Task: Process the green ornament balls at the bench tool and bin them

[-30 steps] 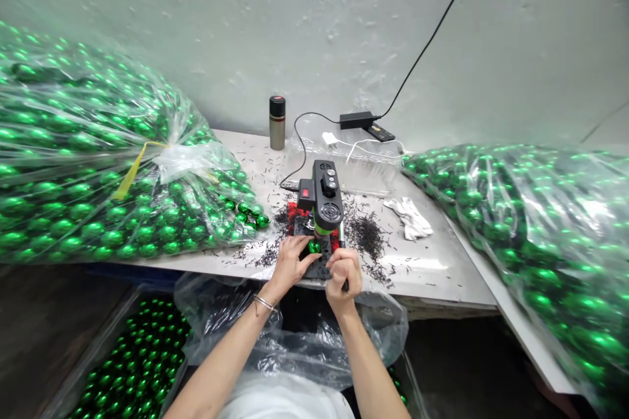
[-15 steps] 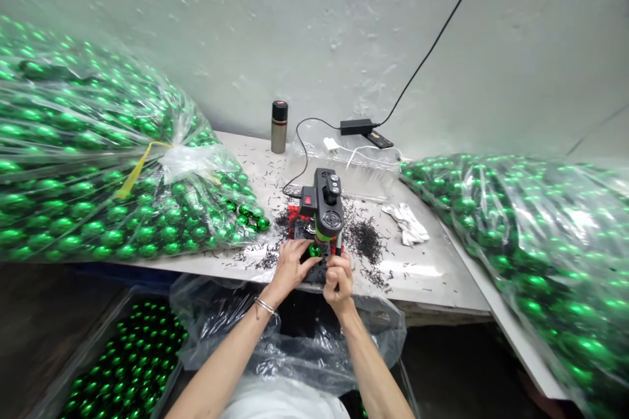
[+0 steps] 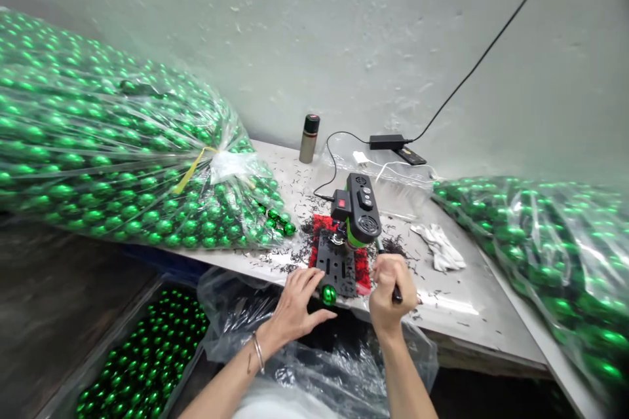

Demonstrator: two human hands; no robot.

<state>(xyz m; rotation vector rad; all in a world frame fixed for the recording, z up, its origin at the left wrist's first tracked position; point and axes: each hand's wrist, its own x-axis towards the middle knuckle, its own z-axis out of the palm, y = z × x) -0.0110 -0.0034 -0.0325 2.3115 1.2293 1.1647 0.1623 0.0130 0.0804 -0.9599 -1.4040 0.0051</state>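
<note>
A shiny green ball ornament [image 3: 328, 295] is at the table's front edge, in the gap between the thumb and fingers of my left hand [image 3: 293, 308]. That hand is open, fingers apart; whether it touches the ball I cannot tell. My right hand [image 3: 392, 285] is wrapped round the black-handled lever [image 3: 397, 296] of a small black and green bench machine [image 3: 363, 209]. Under the machine's head lies a slotted black base plate [image 3: 334, 268] on a red mat [image 3: 362, 275]. Small black bits [image 3: 393, 245] are scattered around it.
Big clear bags of green balls stand left [image 3: 162, 190] and right [image 3: 550, 242]. Below the table's edge are a plastic-lined container [image 3: 221, 321] and a crate of balls [image 3: 147, 347]. White gloves [image 3: 439, 247], a spray can [image 3: 309, 141] and a power adapter [image 3: 388, 142] lie or stand farther back.
My left hand has drawn back from under the machine head and spread its fingers; the ball has come toward me. My right hand keeps the lever. The view has shifted left.
</note>
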